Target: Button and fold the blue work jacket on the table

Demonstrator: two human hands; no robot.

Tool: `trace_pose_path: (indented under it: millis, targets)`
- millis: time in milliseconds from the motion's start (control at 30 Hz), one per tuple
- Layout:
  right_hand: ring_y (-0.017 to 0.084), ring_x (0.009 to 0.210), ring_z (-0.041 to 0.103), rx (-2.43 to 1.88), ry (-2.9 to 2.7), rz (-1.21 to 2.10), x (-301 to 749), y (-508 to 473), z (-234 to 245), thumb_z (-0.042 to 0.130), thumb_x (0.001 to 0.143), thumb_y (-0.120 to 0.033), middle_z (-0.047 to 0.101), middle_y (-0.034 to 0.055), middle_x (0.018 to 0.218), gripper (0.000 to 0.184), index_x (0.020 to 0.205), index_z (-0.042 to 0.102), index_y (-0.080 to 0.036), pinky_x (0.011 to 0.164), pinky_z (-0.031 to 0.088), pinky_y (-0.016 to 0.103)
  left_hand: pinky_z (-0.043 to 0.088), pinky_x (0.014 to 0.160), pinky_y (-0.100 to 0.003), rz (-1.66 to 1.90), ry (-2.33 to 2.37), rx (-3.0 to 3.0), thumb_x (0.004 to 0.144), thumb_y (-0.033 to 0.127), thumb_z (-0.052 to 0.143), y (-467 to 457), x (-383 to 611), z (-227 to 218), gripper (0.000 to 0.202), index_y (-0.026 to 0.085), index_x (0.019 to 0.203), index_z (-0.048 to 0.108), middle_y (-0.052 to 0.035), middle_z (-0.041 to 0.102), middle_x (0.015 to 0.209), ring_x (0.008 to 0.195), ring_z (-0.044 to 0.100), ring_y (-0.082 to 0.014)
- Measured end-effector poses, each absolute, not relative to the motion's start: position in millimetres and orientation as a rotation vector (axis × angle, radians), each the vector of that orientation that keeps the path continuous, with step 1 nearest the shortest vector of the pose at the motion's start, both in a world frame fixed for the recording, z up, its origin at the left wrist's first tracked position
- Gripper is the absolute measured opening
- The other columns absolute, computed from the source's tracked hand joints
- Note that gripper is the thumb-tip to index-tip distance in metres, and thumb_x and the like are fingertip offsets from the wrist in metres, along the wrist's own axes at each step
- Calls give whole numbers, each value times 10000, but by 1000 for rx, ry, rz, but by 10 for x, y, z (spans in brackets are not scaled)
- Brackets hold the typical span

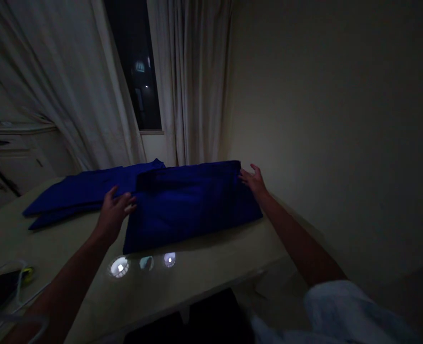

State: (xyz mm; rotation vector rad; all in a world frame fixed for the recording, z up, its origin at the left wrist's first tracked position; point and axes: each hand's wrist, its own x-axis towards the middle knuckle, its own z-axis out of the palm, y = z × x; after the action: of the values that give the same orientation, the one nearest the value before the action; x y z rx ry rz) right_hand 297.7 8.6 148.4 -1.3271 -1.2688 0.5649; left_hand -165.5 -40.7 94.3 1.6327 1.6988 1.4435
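Between both hands (114,215) (253,181), folded blue cloth (190,205) (touching each).

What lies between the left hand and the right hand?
The folded blue cloth lies between the left hand and the right hand, as the head view shows.

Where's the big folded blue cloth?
In the head view, the folded blue cloth lies on the table between the left hand and right hand, beside a second blue cloth to its left.

Folded cloth (190,205) on table (215,263), mid-surface; second cloth (75,196) just left; curtained window (136,67) behind; cabinet (14,162) beyond table's left.
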Motion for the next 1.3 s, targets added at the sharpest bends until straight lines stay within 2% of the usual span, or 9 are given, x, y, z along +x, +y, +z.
trace_pose_path:
  millis: [167, 333, 467, 600, 733, 800, 900, 1033, 1300]
  targets:
    - [334, 1372, 545, -1298, -2268, 171, 2877, -299, 588, 777, 839, -545, 598, 167, 1479, 784, 1506, 518, -225, 1151, 419, 518, 619, 881, -529, 927, 1927, 1423, 791, 665, 632, -445, -2011, 183, 967, 40, 1502, 434, -292, 684, 1277, 1058, 742, -388]
    - [283, 1232, 609, -1406, -2740, -86, 2936, -377, 216, 584, 959, -156, 707, 144, 1297, 427, 1373, 671, -217, 1071, 437, 445, 602, 865, -506, 895, 1804, 1458, 768, 709, 652, -643, -1800, -62, 892, 101, 1406, 513, -194, 758, 1064, 957, 750, -366]
    - [314, 1213, 621, -1889, -2430, -212, 3520, 25, 442, 522, 908, -36, 739, 143, 1231, 413, 1177, 778, -218, 1067, 431, 493, 603, 830, -410, 714, 1136, 1427, 857, 632, 680, -1264, -949, -145, 748, 251, 1466, 469, -115, 764, 1115, 979, 746, -281]
    - [344, 1326, 575, -2115, -1784, -243, 3985, 245, 676, 500, 884, -59, 619, 185, 1444, 515, 1339, 709, -184, 1096, 455, 536, 582, 864, -370, 118, 635, 1613, 886, 498, 721, -1774, -315, -90, 535, 343, 1388, 618, -92, 763, 1246, 1018, 749, -256]
    - [326, 1359, 580, -1828, -2067, 106, 3613, -175, 546, 527, 1012, -433, 633, 149, 1446, 486, 1438, 642, -230, 1173, 430, 523, 569, 822, -342, 328, 866, 1773, 971, 514, 586, -1586, -398, 181, 425, 311, 1337, 661, -79, 777, 1148, 904, 730, -219]
    - [391, 1466, 474, -1843, -2181, 195, 3247, -519, 358, 596, 947, -665, 504, 163, 1591, 718, 1553, 531, -287, 1191, 387, 591, 554, 790, -332, 458, 1026, 1830, 1004, 540, 496, -1317, -568, 256, 409, 287, 1259, 691, -66, 773, 1035, 849, 710, -207]
    - [481, 1553, 297, -1950, -2288, 265, 2805, -849, 71, 598, 884, -797, 332, 166, 1702, 873, 1629, 391, -391, 1165, 287, 753, 521, 713, -331, 583, 1250, 1934, 990, 532, 480, -903, -784, 228, 392, 254, 1139, 714, -54, 757, 909, 771, 685, -212]
    - [482, 1580, 220, -1997, -2341, 196, 2719, -535, -107, 494, 973, -743, 300, 148, 1721, 716, 1605, 430, -413, 1150, 201, 815, 511, 720, -351, 765, 1477, 1922, 986, 483, 458, -594, -935, 37, 375, 239, 1119, 709, -72, 765, 936, 771, 687, -229]
    - [402, 1482, 440, -2102, -2298, 72, 3247, 1454, 247, 442, 1063, -372, 475, 189, 1613, 491, 1529, 557, -269, 1133, 362, 701, 521, 797, -371, 826, 1498, 1920, 985, 440, 487, -553, -958, -164, 345, 226, 1102, 731, -109, 769, 1029, 893, 710, -259]
